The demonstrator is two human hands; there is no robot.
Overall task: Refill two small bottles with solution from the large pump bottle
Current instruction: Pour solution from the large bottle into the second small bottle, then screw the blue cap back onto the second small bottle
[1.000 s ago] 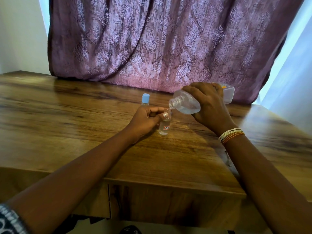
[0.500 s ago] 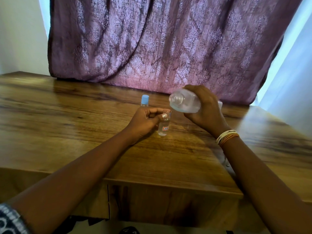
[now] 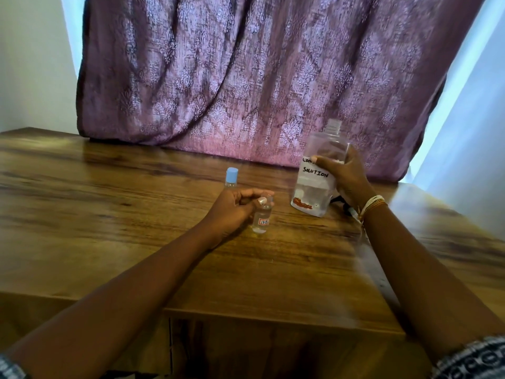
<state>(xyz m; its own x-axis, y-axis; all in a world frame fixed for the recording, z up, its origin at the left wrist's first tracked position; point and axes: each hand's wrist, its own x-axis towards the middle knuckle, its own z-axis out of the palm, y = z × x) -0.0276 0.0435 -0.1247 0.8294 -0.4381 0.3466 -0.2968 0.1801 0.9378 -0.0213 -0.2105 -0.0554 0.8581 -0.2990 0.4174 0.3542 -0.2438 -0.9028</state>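
Wooden worktop (image 3: 109, 220) – at 2 o'clock the large bottle (image 3: 314, 192) stands upright, uncapped, right hand (image 3: 345, 176) fingers wrapped around it. At centre, the left hand (image 3: 235, 209) pinches the open small bottle (image 3: 261, 218); behind, at 11 o'clock, a blue-capped bottle (image 3: 231, 177).

On the worktop (image 3: 136, 214) we see an open small bottle (image 3: 262, 218) standing near the middle, with our left hand (image 3: 235, 207) touching its left side. Behind that hand stands a capped small bottle (image 3: 231, 177). To the right – well apart from both – the large bottle (image 3: 318, 173) stands upright, our right hand (image 3: 347, 176) around it. A curtain (image 3: 259, 77) hangs behind everything.
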